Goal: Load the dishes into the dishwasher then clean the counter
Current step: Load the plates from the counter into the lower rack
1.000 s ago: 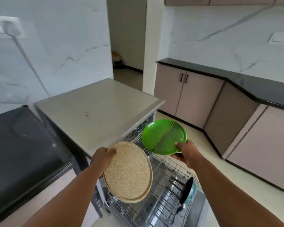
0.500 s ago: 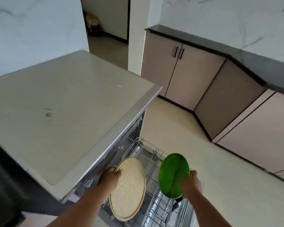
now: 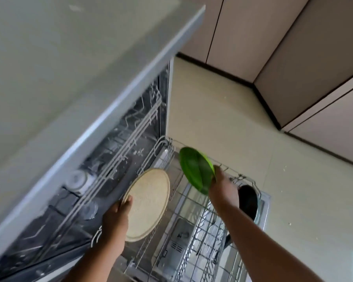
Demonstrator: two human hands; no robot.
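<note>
Both arms reach forward and down over the rack. The left hand grips the beige plate by its near edge, thumb on its face. The right hand grips the green plate, held tilted.

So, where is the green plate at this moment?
In the head view the green plate is right of centre, gripped by the right hand above the pulled-out lower rack, with the beige plate to its left and a dark pan to its right.

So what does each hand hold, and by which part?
Left hand holds the beige plate by its rim; right hand holds the green plate by its rim.
</note>
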